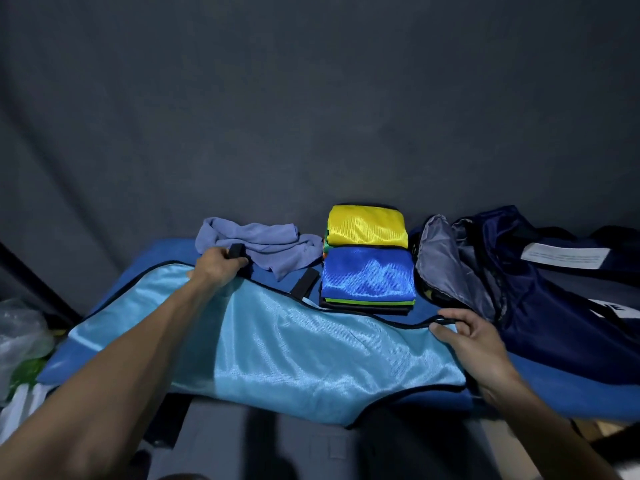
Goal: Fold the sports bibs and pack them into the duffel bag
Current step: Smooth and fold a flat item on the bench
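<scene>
Two hands work one shiny light-blue mesh bib [277,344] spread across the blue bench [540,379]: left hand [216,268] fingers clamp its black strap, right hand [467,336] fingers pinch its black edge. Pull it flat first, I think. Two folded stacks [369,258] and one open navy duffel bag [519,282] wait behind.

Both bare arms are reaching forward from the lower corners of the frame.

The left hand [216,268], left of centre, is curling its fingers round something dark, knuckles up, at the end of a forearm stretching straight from the lower left. The right hand [467,336], in the right middle, is pinching a thin dark edge between thumb and forefinger, the other fingers bending loosely, its wrist angling in from the lower right.
</scene>
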The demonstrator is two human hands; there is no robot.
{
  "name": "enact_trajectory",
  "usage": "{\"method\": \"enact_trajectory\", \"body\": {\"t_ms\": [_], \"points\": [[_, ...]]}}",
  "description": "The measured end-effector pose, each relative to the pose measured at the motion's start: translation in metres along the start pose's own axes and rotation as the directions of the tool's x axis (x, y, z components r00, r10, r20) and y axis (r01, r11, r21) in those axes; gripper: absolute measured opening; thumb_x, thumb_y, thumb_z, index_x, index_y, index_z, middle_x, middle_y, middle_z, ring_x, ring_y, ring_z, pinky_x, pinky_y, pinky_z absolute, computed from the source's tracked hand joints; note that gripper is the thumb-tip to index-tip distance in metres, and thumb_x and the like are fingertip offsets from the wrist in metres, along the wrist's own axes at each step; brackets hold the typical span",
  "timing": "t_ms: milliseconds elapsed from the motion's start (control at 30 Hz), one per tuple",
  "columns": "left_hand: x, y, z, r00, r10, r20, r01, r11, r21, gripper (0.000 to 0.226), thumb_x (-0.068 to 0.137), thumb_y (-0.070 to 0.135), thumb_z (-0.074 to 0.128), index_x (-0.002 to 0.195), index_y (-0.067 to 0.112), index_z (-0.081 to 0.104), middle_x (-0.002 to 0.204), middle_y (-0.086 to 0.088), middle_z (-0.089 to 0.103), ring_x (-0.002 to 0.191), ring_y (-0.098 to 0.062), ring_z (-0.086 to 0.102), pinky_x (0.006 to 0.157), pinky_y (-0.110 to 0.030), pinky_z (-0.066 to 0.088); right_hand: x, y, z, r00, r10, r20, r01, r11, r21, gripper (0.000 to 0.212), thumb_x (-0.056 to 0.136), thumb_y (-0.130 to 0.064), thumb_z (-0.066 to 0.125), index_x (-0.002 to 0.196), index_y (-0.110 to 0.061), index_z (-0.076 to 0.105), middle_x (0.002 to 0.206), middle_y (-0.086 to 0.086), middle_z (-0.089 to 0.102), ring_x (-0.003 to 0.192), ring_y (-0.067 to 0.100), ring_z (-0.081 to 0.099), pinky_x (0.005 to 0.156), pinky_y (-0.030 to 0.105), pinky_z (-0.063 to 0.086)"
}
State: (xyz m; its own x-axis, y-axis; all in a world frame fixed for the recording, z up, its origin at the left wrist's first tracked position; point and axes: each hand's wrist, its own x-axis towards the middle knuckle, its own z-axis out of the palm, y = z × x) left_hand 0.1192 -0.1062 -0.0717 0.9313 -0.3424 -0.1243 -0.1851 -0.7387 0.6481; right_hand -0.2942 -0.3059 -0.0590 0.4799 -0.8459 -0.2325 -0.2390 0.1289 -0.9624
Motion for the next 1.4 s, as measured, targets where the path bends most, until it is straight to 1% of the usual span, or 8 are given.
{"method": "enact_trajectory", "body": {"t_ms": [367,567,733,800,933,1033,1167,1400], "points": [[-0.005,-0.009,0.006,0.994,0.099,-0.036,-0.103,0.982,-0.159,0.045,0.081,0.048,0.078,0.112,0.02,0.064,0.101,0.0,0.071,0.101,-0.029,0.067,0.097,-0.048,0.051,0.004,0.002,0.003,0.999,0.029,-0.045,-0.029,1.0,-0.011,0.015,0.092,-0.01,0.072,0.107,-0.011,0.067,0.107,0.017,0.069,0.096,0.028,0.067,0.086,0.04,0.055],[-0.076,0.006,0.001,0.84,0.459,-0.289,-0.414,0.887,0.205,0.026,0.087,0.035,0.065,0.11,0.025,0.058,0.11,-0.001,0.058,0.105,-0.031,0.054,0.085,-0.043,0.043,0.004,0.006,0.004,0.997,0.033,-0.066,-0.037,0.998,-0.053,0.021,0.088,-0.017,0.078,0.106,-0.017,0.067,0.133,0.017,0.061,0.13,0.031,0.056,0.109,0.048,0.046],[-0.131,-0.009,0.037,0.569,0.763,0.306,-0.82,0.499,0.281,0.044,0.102,0.058,0.037,0.142,0.042,0.048,0.147,0.009,0.046,0.132,-0.013,0.039,0.112,-0.045,0.034,-0.004,0.002,0.006,0.997,-0.014,-0.075,0.013,1.0,-0.019,0.025,0.09,-0.011,0.075,0.114,-0.013,0.066,0.135,0.011,0.058,0.132,0.023,0.052,0.108,0.039,0.045],[-0.129,-0.016,0.042,0.599,0.691,0.405,-0.799,0.48,0.363,0.057,0.101,0.067,0.02,0.155,0.05,0.024,0.165,0.01,0.021,0.149,-0.017,0.016,0.123,-0.047,0.014,-0.011,0.0,0.007,0.996,-0.062,-0.067,0.062,0.998,-0.014,0.026,0.091,-0.01,0.074,0.115,-0.015,0.066,0.131,0.007,0.06,0.134,0.021,0.051,0.107,0.036,0.044],[-0.135,-0.027,0.029,0.62,0.645,0.446,-0.783,0.479,0.397,0.059,0.099,0.07,0.017,0.155,0.056,0.01,0.168,0.011,0.009,0.153,-0.019,0.006,0.124,-0.049,0.008,-0.028,0.0,0.006,0.997,-0.079,-0.016,0.079,0.997,0.001,0.023,0.09,-0.007,0.074,0.11,-0.018,0.069,0.126,0.007,0.064,0.13,0.02,0.055,0.107,0.036,0.046],[-0.143,-0.029,0.016,0.641,0.664,0.385,-0.761,0.484,0.433,0.056,0.1,0.062,0.028,0.154,0.047,0.028,0.164,0.006,0.022,0.146,-0.021,0.017,0.12,-0.047,0.019,-0.036,0.0,0.004,0.998,-0.048,-0.032,0.046,0.998,-0.047,0.025,0.089,-0.001,0.073,0.113,-0.007,0.067,0.11,0.026,0.067,0.109,0.024,0.066,0.075,0.019,0.051],[-0.159,-0.012,0.026,0.475,0.83,0.293,-0.858,0.363,0.364,0.042,0.102,0.042,0.04,0.139,0.029,0.052,0.132,0.001,0.051,0.116,-0.02,0.045,0.099,-0.044,0.042,-0.038,0.001,0.004,1.0,0.015,-0.026,-0.017,0.996,-0.088,0.028,0.088,-0.001,0.074,0.115,-0.003,0.065,0.094,0.019,0.068,0.077,0.021,0.064,0.061,0.022,0.046],[-0.162,0.002,0.034,0.61,0.603,0.513,-0.792,0.443,0.42,0.069,0.093,0.053,0.026,0.159,0.043,0.01,0.169,0.004,0.008,0.148,-0.025,0.01,0.121,-0.047,0.014,-0.045,0.001,0.003,0.995,0.093,0.036,-0.089,0.992,-0.089,0.048,0.08,0.004,0.08,0.122,-0.006,0.059,0.097,0.013,0.073,0.079,0.023,0.07,0.056,0.02,0.054]]}}
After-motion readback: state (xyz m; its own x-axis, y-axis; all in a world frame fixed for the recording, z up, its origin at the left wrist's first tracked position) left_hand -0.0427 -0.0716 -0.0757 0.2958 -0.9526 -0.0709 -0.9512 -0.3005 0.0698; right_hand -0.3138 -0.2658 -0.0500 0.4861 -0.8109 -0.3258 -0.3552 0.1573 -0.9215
